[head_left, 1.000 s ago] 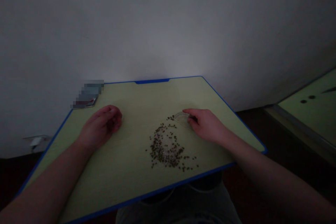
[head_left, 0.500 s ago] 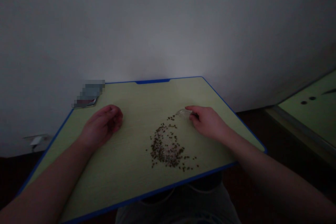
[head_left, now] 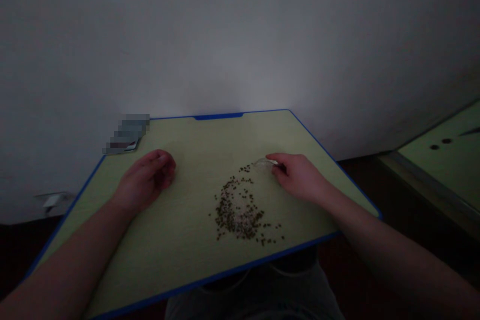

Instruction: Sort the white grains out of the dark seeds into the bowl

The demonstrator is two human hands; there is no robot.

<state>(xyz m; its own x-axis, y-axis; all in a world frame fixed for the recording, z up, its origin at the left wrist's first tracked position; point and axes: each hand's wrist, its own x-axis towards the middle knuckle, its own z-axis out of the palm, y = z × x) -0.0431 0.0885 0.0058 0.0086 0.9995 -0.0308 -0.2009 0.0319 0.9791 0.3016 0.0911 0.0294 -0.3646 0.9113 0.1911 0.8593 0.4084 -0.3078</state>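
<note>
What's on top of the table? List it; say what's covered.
On the table: a pile of pale and dark grains and a pixelated object at the far-left corner. The right hand pinches and partly covers a clear object. Nothing under the pile shows.

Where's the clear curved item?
Head view, right of centre: the clear curved item is in the right hand, beyond and right of the dark-and-pale pile.

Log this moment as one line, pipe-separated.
left hand: loosely curled | right hand: holding clear object | scattered grains: on table, between hands
</note>
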